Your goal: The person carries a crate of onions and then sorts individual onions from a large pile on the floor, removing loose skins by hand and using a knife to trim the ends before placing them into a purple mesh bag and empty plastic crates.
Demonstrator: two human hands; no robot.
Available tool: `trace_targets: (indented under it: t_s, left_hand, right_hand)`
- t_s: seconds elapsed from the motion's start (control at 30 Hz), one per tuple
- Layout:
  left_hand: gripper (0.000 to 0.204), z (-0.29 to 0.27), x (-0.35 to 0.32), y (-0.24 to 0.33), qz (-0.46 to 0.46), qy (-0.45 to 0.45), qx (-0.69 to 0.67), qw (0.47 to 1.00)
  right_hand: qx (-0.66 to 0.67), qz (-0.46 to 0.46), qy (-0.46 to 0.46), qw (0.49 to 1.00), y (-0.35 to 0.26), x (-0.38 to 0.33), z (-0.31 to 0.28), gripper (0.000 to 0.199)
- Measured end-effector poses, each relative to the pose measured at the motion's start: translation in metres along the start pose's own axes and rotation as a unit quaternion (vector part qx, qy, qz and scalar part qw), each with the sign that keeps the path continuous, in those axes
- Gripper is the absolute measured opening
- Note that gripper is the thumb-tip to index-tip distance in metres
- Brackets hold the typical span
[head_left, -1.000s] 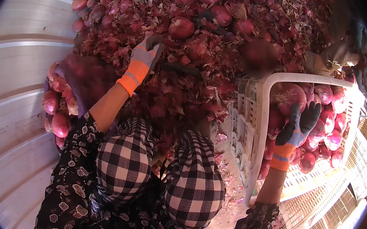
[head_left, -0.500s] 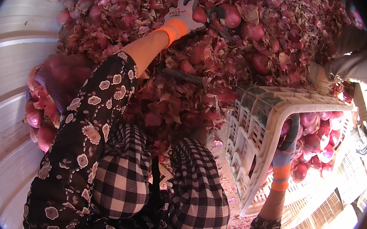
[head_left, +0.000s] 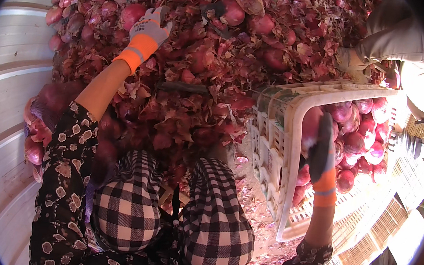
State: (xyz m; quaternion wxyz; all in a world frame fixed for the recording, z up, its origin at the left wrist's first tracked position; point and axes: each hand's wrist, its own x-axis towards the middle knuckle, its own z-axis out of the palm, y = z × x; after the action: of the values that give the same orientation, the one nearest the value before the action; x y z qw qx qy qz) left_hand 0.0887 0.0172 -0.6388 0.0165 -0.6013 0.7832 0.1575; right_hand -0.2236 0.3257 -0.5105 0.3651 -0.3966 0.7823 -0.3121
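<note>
My left hand [head_left: 150, 28], in a grey glove with an orange cuff, reaches over the onion heap with thumb and fingers apart. A red onion [head_left: 132, 17] lies right beside its fingers, among dry, loose skins [head_left: 173, 111]. On the right, my right hand [head_left: 321, 156], in a dark-fingered glove with an orange cuff, is inside the mouth of a tilted white plastic crate [head_left: 301, 110]. Motion smears its fingers. A blurred onion [head_left: 311, 126] is just left of them; whether they touch is unclear. More shiny red onions [head_left: 356, 141] fill the crate behind that hand.
A purple mesh sack [head_left: 37, 123] with onions stands at the left, by a ribbed pale metal wall [head_left: 9, 92]. Another person's gloved hand [head_left: 350, 59] is at the heap's far right. More pale crates [head_left: 364, 249] lie at the lower right. My checkered knees [head_left: 127, 216] are in front.
My left hand has moved left and slightly nearer, away from the onion it was at. My right hand stays in the crate, its fingers now blurred. The whole view has shifted.
</note>
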Motion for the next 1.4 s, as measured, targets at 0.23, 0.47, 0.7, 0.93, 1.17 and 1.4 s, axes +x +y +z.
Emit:
trace_targets:
  t_s: [0.23,0.47,0.7,0.93,1.17,1.4]
  left_hand:
    - [0.053,0.022,0.007,0.145,0.176,-0.017,-0.024,0.984]
    - [0.074,0.056,0.049,0.224,0.219,-0.028,0.17,0.96]
    - [0.069,0.057,0.055,0.223,0.139,-0.055,-0.116,0.982]
    - [0.031,0.019,-0.002,0.13,-0.02,-0.325,-0.855,0.405]
    - [0.033,-0.044,-0.085,0.124,-0.049,-0.24,-0.862,0.445]
    - [0.034,-0.078,-0.145,0.127,0.448,0.186,-0.216,0.847]
  right_hand:
    - [-0.244,-0.05,-0.034,0.968,0.004,0.018,0.007,0.045]
    - [-0.237,-0.156,-0.046,0.958,0.008,0.002,-0.003,0.022]
    - [-0.233,-0.087,-0.039,0.968,0.008,-0.005,-0.01,0.017]
    - [-0.188,-0.012,0.033,0.982,-0.003,-0.005,-0.003,0.035]
    - [0.253,-0.211,0.085,0.94,-0.087,-0.039,0.046,0.048]
    - [0.267,-0.202,0.054,0.941,-0.087,-0.017,0.11,0.099]
